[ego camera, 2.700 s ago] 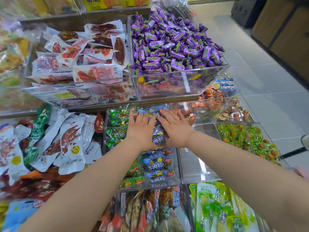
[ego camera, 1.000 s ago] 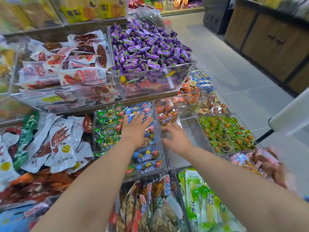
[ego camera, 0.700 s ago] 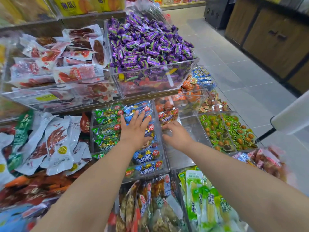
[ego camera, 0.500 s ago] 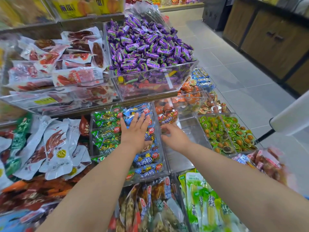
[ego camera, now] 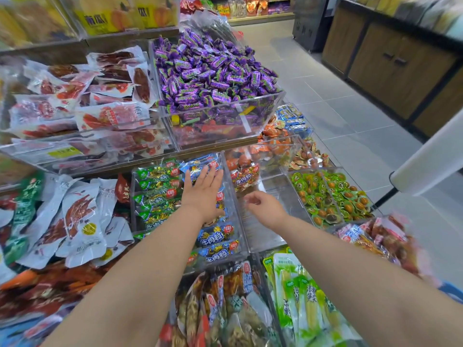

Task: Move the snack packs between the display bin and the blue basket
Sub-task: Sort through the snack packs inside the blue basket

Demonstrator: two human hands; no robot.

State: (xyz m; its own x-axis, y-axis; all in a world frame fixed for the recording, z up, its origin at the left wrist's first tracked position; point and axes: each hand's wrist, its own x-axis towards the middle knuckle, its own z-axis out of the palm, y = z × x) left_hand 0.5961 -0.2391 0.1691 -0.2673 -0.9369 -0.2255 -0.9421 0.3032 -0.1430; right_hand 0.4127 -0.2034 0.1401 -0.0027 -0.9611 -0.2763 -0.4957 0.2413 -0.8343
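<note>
Left hand [ego camera: 204,194] lies flat, fingers straight, pressing on the blue packs [ego camera: 216,236] in the bin [ego camera: 235,221]. Right hand [ego camera: 265,209] hovers over the next compartment, fingers loosely curled. It is blurred, so I can't tell whether it holds anything. That compartment is mostly bare floor, with a few red packs [ego camera: 244,176] at its back. Green packs [ego camera: 155,194] fill the row left of the blue ones.

Basket [ego camera: 451,289]: only a blue sliver shows at the lower right edge. Likely it, not certain. A blurred heap [ego camera: 373,236] of packs sits just above the sliver. Whether it is in the basket, I can't say.

My read: midway. The blue and green rows look stocked. The bare compartment is what's left, either to fill from the basket or to finish clearing. I can't read the direction from here.
</note>
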